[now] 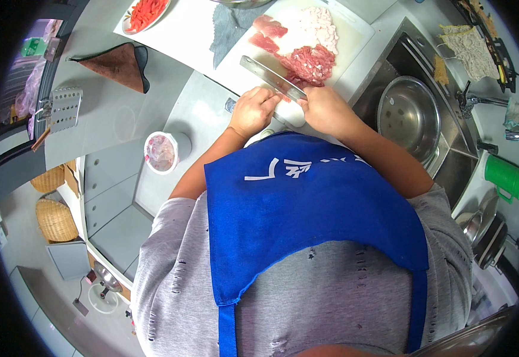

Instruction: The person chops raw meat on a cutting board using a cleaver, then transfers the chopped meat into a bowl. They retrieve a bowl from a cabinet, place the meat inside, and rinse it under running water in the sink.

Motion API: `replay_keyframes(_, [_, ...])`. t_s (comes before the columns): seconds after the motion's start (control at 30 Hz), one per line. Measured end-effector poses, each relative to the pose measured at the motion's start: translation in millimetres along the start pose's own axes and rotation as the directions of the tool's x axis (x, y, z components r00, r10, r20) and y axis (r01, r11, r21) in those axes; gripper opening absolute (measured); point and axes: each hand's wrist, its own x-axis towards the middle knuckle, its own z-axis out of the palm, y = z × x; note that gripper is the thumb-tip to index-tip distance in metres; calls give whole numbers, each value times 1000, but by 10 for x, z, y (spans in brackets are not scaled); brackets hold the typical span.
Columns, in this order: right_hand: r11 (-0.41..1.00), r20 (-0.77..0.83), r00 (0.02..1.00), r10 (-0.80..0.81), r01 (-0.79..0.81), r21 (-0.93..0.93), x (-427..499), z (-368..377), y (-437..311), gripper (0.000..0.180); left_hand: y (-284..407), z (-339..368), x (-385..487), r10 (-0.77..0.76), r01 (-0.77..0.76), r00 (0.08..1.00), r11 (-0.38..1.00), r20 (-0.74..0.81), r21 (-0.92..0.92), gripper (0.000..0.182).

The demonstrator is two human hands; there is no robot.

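Observation:
My right hand grips the handle end of a kitchen knife, whose broad steel blade points up and left across the white cutting board. The fingers of my left hand are curled down on the board's near part, on a small piece of meat beside the blade. Most of that piece is hidden by the fingers and knife. Just beyond the blade lies a heap of sliced red meat. Pale fatty pieces form another heap farther back, and larger chunks of meat lie at the left.
A grey cloth lies by the board's left edge. At the far left is a plate of red strips. A steel basin stands in the sink to the right. A lined white bin is left of me.

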Motion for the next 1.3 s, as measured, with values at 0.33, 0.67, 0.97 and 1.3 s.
replay_keyframes(0.33, [1000,-24,1000,-10,10,-18,-57,142,51,22,15,29,43,-16,16,1000,999,20,37,7])
replay_keyframes(0.67, [990,110,990,87,-73,-120,-173,74,57,20,31,49,57,-75,75,996,997,53,16,9])
replay_keyframes(0.97, [999,-6,1000,-7,7,-44,306,249,-55,25,21,53,84,-71,74,994,997,84,-37,10])
replay_keyframes(1.3, [969,-46,999,-22,33,245,520,-444,910,28,-68,180,532,-249,261,964,954,96,-148,19])
